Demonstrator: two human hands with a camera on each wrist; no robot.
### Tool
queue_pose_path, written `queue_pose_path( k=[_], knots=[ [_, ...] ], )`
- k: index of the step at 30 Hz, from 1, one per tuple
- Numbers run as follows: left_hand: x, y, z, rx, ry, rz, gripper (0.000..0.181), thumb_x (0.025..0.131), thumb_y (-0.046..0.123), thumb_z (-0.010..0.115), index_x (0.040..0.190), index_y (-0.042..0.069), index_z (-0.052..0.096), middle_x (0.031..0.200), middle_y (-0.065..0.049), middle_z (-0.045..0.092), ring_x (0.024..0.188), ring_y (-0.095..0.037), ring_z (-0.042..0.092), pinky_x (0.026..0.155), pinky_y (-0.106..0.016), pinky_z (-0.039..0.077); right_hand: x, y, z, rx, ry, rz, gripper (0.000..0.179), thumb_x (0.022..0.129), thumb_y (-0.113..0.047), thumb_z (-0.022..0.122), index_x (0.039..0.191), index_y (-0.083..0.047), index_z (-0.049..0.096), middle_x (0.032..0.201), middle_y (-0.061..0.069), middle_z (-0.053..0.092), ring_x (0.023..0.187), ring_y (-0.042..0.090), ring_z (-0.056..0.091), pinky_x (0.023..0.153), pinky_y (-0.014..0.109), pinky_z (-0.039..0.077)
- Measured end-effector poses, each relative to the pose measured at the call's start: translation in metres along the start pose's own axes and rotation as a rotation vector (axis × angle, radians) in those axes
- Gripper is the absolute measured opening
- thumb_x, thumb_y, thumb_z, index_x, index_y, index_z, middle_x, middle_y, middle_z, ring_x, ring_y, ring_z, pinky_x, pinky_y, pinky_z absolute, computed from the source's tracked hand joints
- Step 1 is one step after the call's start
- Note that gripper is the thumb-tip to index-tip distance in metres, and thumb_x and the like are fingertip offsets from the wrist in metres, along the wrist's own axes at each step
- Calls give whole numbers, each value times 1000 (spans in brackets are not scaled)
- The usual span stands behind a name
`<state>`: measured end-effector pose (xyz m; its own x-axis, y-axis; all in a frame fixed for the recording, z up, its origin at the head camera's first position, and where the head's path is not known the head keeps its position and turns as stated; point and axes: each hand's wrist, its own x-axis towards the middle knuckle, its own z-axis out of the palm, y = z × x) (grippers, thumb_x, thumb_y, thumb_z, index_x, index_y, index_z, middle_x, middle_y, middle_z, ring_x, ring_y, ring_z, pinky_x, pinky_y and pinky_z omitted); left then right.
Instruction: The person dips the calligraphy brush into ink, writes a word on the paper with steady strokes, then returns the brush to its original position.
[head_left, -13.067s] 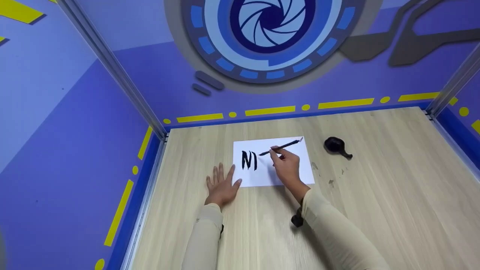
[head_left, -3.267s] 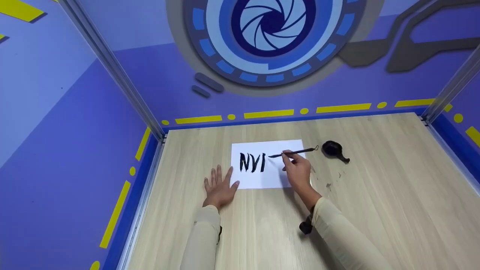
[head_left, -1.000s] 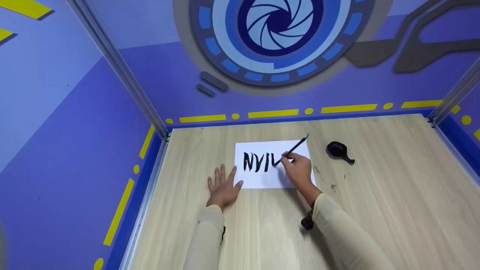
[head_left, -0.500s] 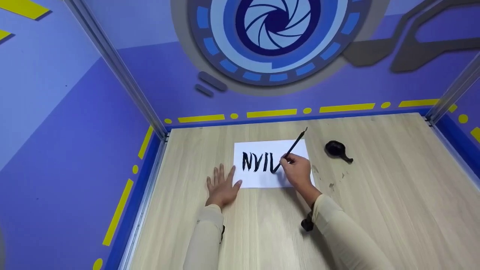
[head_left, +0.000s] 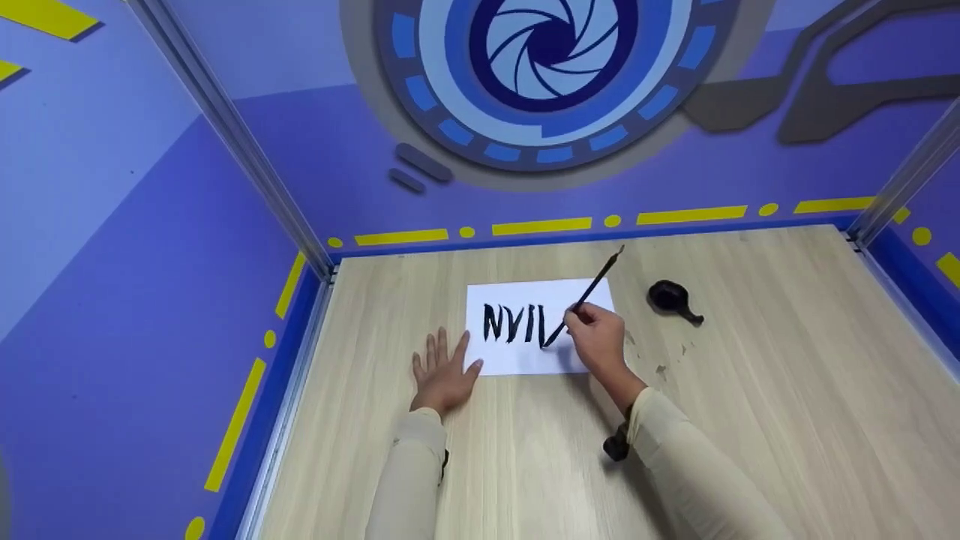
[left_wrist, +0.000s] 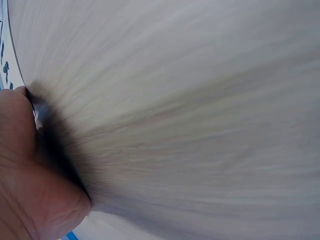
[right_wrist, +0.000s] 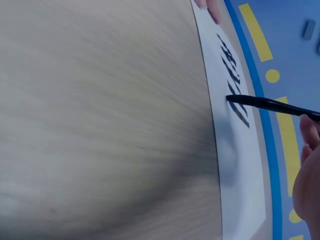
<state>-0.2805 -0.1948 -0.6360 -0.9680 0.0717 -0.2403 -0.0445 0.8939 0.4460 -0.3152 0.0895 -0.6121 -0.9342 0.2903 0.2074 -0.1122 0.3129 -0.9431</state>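
Note:
A white sheet of paper (head_left: 517,364) lies on the wooden table, bearing several thick black letter strokes (head_left: 513,324). My right hand (head_left: 598,337) pinches a black ink brush (head_left: 597,280), tilted with its handle up and to the right. The brush tip meets the paper at the foot of the last stroke; in the right wrist view the brush (right_wrist: 270,104) also reaches the end of a stroke. My left hand (head_left: 444,379) lies flat with fingers spread, thumb and index finger at the paper's left edge. In the left wrist view only part of this hand (left_wrist: 35,185) shows.
A black ink dish with a short spout-like handle (head_left: 671,298) sits right of the paper. Dark smudges (head_left: 661,369) mark the table near it. Blue and purple panels (head_left: 285,150) wall in the back and sides of the table (head_left: 787,360).
Since the earliest frame, more strokes stand on the paper, further right. In the last second, the brush tip has gone down to the foot of the last letter. The left hand stays in place.

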Motion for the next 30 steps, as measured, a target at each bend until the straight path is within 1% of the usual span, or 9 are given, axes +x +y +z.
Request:
queue_pose_path(
  k=[5, 8, 12, 14, 17, 21, 26, 30],
  knots=[
    [1, -2, 1, 16, -5, -6, 68, 112, 56, 41, 172, 33, 21, 183, -15, -6, 170, -41, -10, 132, -70, -7, 1, -2, -2, 42, 23, -18, 10, 90, -10, 76, 87, -2, 82, 79, 12, 78, 64, 6, 67, 62, 17, 54],
    [2, -2, 2, 10, -6, -9, 68, 112, 56, 42, 172, 32, 21, 182, -15, -6, 170, -41, -10, 132, -69, -8, 2, -1, -3, 36, 23, -28, 10, 91, -10, 76, 88, -3, 83, 80, 12, 79, 64, 6, 68, 62, 17, 53],
    [3, -1, 2, -11, -2, -8, 69, 111, 55, 43, 172, 30, 22, 182, -16, -6, 169, -42, -11, 132, -70, -9, 2, -1, -4, 28, 17, -44, 10, 92, -11, 77, 90, -4, 84, 81, 12, 80, 65, 11, 71, 60, 17, 52],
    [4, -1, 2, -9, -2, -5, 69, 111, 55, 43, 172, 30, 22, 182, -16, -5, 169, -42, -10, 132, -70, -9, 2, -1, -4, 25, 18, -52, 10, 92, -11, 77, 92, -4, 84, 82, 12, 80, 64, 12, 71, 58, 17, 51],
    [4, -1, 2, 5, -8, -6, 69, 112, 56, 42, 172, 32, 20, 182, -15, -6, 169, -41, -11, 132, -70, -9, 2, 0, -4, 29, 19, -56, 11, 93, -12, 77, 95, -3, 84, 83, 12, 81, 63, 11, 70, 57, 17, 49],
    [3, -2, 1, 11, -12, -5, 69, 111, 57, 41, 172, 34, 19, 183, -14, -7, 170, -40, -12, 132, -70, -8, 3, 1, -5, 38, 12, -36, 14, 94, -14, 78, 99, -3, 84, 87, 13, 81, 63, 8, 69, 57, 18, 49],
    [1, 0, -1, -2, -6, 6, 68, 112, 56, 41, 172, 32, 21, 183, -15, -5, 170, -41, -10, 132, -71, -7, 5, 2, -6, 83, 14, 24, 17, 95, -14, 77, 103, -1, 83, 93, 20, 81, 63, 12, 71, 59, 19, 52],
    [1, 0, -1, 6, -8, 5, 69, 111, 57, 41, 172, 32, 20, 182, -15, -6, 170, -41, -10, 132, -70, -7, 6, 3, -5, 109, 25, 59, 16, 95, -12, 77, 104, 0, 83, 93, 17, 81, 62, 15, 72, 58, 19, 53]
  ],
)
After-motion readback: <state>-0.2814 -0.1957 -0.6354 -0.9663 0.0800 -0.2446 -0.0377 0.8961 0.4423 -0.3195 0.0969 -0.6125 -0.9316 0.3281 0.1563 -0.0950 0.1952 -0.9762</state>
